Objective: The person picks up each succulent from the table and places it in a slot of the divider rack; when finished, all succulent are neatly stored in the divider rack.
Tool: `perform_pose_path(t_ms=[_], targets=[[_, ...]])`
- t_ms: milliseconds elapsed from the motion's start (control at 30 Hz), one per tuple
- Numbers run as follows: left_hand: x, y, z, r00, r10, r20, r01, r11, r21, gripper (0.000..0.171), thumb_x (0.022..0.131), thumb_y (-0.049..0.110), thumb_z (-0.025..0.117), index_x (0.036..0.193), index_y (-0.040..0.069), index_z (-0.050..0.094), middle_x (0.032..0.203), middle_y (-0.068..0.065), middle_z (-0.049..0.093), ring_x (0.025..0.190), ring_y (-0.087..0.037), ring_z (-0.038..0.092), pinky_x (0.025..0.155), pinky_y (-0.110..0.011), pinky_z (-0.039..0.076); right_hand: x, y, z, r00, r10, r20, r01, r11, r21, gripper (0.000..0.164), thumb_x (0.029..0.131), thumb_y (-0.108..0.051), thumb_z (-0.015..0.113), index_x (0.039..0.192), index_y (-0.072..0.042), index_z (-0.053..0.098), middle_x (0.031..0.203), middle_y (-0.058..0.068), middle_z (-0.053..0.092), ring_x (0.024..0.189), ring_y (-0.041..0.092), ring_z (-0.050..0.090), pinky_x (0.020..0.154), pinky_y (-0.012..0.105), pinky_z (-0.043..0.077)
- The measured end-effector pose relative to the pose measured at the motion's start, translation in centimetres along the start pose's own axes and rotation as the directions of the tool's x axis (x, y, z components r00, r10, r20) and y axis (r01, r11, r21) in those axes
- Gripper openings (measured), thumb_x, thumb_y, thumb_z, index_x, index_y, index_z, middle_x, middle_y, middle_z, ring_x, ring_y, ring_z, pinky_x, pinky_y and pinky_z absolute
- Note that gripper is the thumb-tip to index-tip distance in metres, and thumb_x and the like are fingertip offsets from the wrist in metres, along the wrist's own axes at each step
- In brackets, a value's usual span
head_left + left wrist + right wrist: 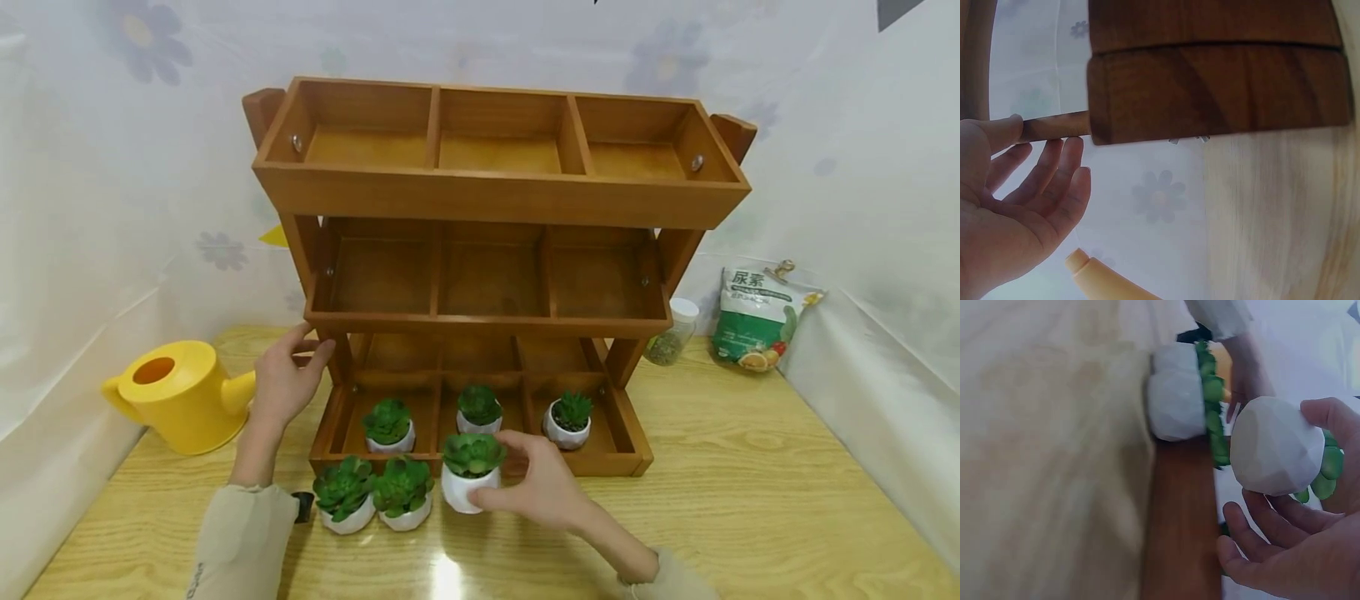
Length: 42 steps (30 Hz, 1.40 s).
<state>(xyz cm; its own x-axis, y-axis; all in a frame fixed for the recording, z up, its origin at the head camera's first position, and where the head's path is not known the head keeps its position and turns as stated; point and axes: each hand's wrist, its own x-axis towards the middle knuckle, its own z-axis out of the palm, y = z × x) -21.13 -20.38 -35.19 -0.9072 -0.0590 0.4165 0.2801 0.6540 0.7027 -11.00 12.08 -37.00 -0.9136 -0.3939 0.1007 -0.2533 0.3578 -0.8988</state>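
My right hand (546, 485) pinches a white faceted pot with a green artificial succulent (470, 490) between thumb and fingers, held up in front of the shelf's lowest tier. The right wrist view shows the white pot (1275, 447) from below, fingertips under it. At the shelf's left side, my left hand (287, 382) grips the upright of a three-tier brown wooden plant shelf (495, 196); thumb and fingers lie on either side of the upright (1054, 126). Two potted succulents, one at the left (347, 500) and another beside it (405, 496), stand before the lowest tier.
The lowest tier bears a succulent in each compartment: left (388, 425), middle (480, 408) and right (570, 419). A yellow watering can (183, 400) stands left of the shelf. To the right are a white-lidded jar (673, 333) and a clipped green-and-white bag (757, 321).
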Motion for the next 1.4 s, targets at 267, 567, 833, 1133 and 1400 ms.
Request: perform_pose_path(t_ms=[267, 567, 833, 1133, 1400], targets=[[0.0, 0.1, -0.1, 1.0, -0.009, 0.002, 0.009, 1.0, -0.012, 0.047, 0.099, 0.024, 0.054, 0.14, 0.001, 0.048, 0.112, -0.031, 0.063, 0.091, -0.047, 0.064, 0.076, -0.056, 0.054, 1.1, -2.3, -3.5, 0.999, -0.043, -0.032, 0.043, 0.999, 0.0, 0.047, 0.078, -0.022, 0.079, 0.119, -0.007, 0.063, 0.105, 0.003, 0.068, 0.096, 0.024, 0.067, 0.085, 0.046, 0.054], [0.0, 0.2, -0.1, 1.0, -0.012, 0.009, 0.012, 1.0, -0.008, 0.048, 0.099, 0.025, 0.054, 0.14, 0.001, 0.047, 0.113, -0.031, 0.062, 0.092, -0.047, 0.064, 0.076, -0.056, 0.054, 1.6, -4.2, -6.7, 0.989, -0.127, -0.073, 0.12, 0.988, -0.098, 0.046, 0.078, -0.022, 0.079, 0.12, -0.011, 0.063, 0.105, 0.0, 0.068, 0.096, 0.016, 0.066, 0.087, 0.046, 0.053], [-0.1, 0.2, -0.3, 0.999, -0.026, 0.018, 0.026, 1.0, -0.008, 0.048, 0.099, 0.025, 0.053, 0.14, 0.001, 0.046, 0.114, -0.032, 0.061, 0.094, -0.048, 0.064, 0.076, -0.056, 0.054, 1.8, -6.0, -8.7, 0.972, -0.204, -0.113, 0.187, 0.972, -0.145, 0.046, 0.076, -0.012, 0.079, 0.118, -0.007, 0.063, 0.102, 0.002, 0.068, 0.089, 0.015, 0.067, 0.08, 0.034, 0.056], [0.0, 0.3, -0.1, 1.0, -0.018, 0.018, 0.018, 1.0, -0.017, 0.047, 0.099, 0.024, 0.054, 0.14, 0.001, 0.047, 0.117, -0.031, 0.061, 0.095, -0.047, 0.064, 0.078, -0.056, 0.054, 1.8, -8.7, -11.5, 0.948, -0.255, -0.192, 0.226, 0.961, -0.157, 0.045, 0.076, -0.003, 0.076, 0.118, 0.0, 0.06, 0.1, 0.006, 0.065, 0.081, 0.018, 0.067, 0.071, 0.026, 0.056], [0.0, 0.1, -0.2, 1.0, -0.008, 0.018, 0.008, 1.0, -0.018, 0.047, 0.099, 0.024, 0.054, 0.14, 0.001, 0.048, 0.115, -0.032, 0.061, 0.093, -0.047, 0.064, 0.077, -0.056, 0.054, 1.9, -9.9, -13.1, 0.93, -0.24, -0.278, 0.205, 0.967, -0.148, 0.046, 0.079, -0.002, 0.074, 0.121, -0.001, 0.058, 0.1, -0.001, 0.066, 0.08, 0.016, 0.068, 0.068, 0.023, 0.055]])
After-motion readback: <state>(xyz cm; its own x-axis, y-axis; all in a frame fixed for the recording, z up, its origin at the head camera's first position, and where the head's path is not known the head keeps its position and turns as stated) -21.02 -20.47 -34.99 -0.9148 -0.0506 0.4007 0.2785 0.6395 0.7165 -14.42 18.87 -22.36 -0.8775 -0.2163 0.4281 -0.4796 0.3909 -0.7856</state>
